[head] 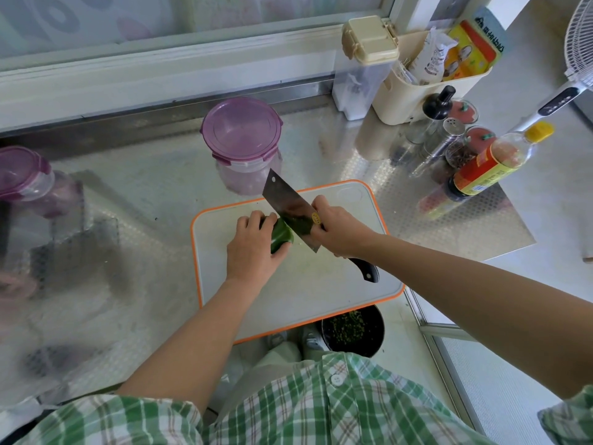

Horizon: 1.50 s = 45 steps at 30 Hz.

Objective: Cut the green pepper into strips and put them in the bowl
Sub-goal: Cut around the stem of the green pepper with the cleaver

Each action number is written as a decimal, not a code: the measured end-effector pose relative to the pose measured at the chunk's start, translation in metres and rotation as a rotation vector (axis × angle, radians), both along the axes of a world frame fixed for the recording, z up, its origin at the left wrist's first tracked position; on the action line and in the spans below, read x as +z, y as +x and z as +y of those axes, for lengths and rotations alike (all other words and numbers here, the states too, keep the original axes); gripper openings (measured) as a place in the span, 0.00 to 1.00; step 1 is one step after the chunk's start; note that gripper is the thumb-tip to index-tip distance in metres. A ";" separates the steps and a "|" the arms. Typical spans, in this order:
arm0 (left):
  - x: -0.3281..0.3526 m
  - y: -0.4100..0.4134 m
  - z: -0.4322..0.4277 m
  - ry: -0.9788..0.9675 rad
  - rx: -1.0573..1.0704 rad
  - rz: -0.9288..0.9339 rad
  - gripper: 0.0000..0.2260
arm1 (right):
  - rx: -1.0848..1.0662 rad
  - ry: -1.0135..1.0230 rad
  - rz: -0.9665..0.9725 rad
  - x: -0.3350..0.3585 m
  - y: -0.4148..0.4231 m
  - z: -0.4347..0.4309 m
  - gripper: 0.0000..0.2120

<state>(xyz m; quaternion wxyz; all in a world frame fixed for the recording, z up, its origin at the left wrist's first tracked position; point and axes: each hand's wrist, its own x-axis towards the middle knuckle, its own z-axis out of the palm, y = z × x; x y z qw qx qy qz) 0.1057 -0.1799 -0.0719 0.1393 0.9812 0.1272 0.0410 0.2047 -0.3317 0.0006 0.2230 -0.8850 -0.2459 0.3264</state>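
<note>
A green pepper (281, 236) lies on the white cutting board with an orange rim (321, 284). My left hand (253, 248) curls over the pepper and holds it down; most of it is hidden under the fingers. My right hand (337, 229) grips the black handle of a cleaver (290, 208), whose wide blade stands against the pepper's right end. No bowl shows on the counter.
Two purple-lidded containers (242, 139) (24, 175) stand behind and left of the board. Bottles, a shaker and jars (481, 168) crowd the right, with a cream caddy (430, 75) behind. A dark bin with green scraps (353, 329) sits below the counter edge.
</note>
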 end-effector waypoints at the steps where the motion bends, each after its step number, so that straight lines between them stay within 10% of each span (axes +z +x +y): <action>1: 0.000 -0.001 0.000 -0.002 -0.003 -0.004 0.22 | 0.002 -0.001 0.001 0.001 0.000 0.000 0.05; 45: -0.013 0.006 0.003 0.045 -0.053 -0.086 0.20 | 0.144 -0.035 -0.127 -0.037 0.002 0.010 0.07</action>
